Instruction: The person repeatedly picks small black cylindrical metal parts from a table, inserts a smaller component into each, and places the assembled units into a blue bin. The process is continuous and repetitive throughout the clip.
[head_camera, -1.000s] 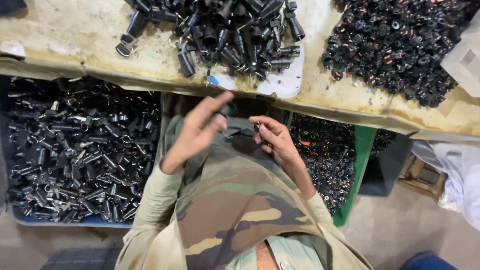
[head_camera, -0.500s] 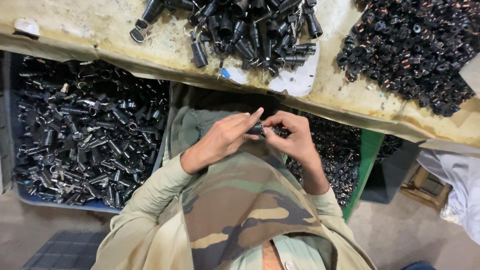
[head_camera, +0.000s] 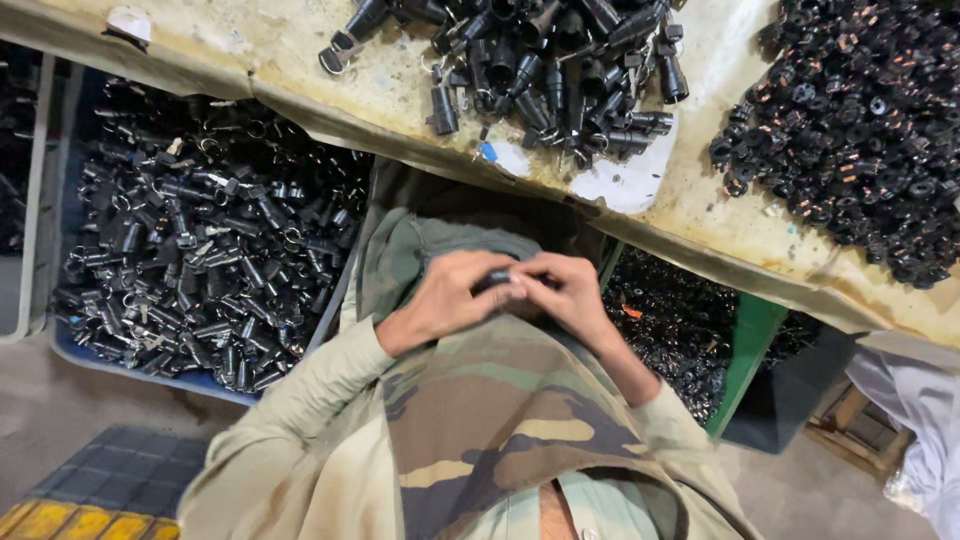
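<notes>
Both hands pressed together over the lap: left hand (head_camera: 440, 300) and right hand (head_camera: 570, 295) pinching one small black part (head_camera: 497, 278) between fingertips (mostly hidden). Beyond, blue bin (head_camera: 130, 355) heaped with similar black pieces. Farther, on the bench (head_camera: 300, 70), two piles (head_camera: 550, 60) awaiting handling; apparently much left.

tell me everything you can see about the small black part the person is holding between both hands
The small black part looks like dark plastic or metal, roughly cylindrical, lying about level. Only a short stretch shows; the rest is hidden by fingers. The left hand pinches one end and the right hand the other, fingertips meeting over it. It is held above the lap, just below the table edge, touching nothing else visible.
</notes>
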